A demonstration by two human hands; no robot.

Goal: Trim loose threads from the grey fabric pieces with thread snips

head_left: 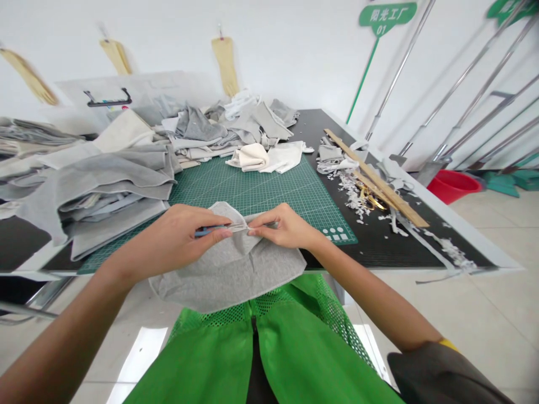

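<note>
A light grey piece of fabric (236, 275) hangs over the table's front edge, its top part gathered between my hands. My left hand (189, 233) pinches the fabric's folded seam between thumb and fingers. A thin blue object (205, 231) shows inside that hand; its kind is hidden by the fingers. From the other side, my right hand (283, 225) pinches the same seam with thumb and forefinger, close to the left fingertips. Under and behind the hands lies a green cutting mat (256, 191) with a printed grid.
Grey fabric stacks (122, 174) stand at the left, and a loose fabric heap (236, 126) lies at the back. A cream cloth (252, 158) rests on the mat. On the right are a wooden ruler (391, 193), gold-handled scissors (371, 199) and white scraps (353, 188). A red bucket (452, 188) is beyond.
</note>
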